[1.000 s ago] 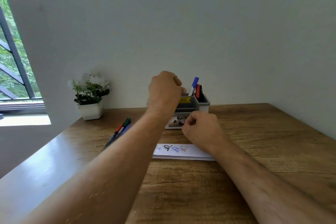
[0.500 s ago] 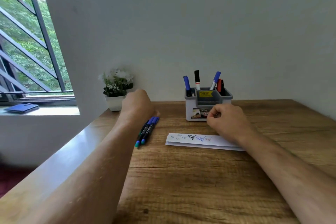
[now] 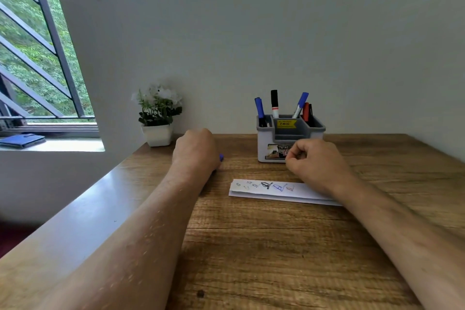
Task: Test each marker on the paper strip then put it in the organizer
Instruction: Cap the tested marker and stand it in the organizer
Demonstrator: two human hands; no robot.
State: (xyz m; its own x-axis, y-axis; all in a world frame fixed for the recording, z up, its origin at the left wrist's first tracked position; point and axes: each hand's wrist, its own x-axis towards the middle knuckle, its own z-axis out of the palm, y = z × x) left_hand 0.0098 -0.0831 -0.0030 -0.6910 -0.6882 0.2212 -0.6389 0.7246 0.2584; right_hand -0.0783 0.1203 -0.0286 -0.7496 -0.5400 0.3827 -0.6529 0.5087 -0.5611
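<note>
The left hand [image 3: 195,150] rests on the table [image 3: 276,246], its grip curled over a blue marker [image 3: 221,157] whose tip peeks out just right; the right hand [image 3: 314,165] is fisted, empty, wrist on the paper strip [image 3: 264,187]; the organizer [image 3: 289,137] stands just beyond it.

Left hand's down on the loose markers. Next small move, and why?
Probably lift one marker with the left hand and bring it to the strip: only a blue tip shows past that hand, so its grip is unclear; the right hand rests on the strip.
</note>
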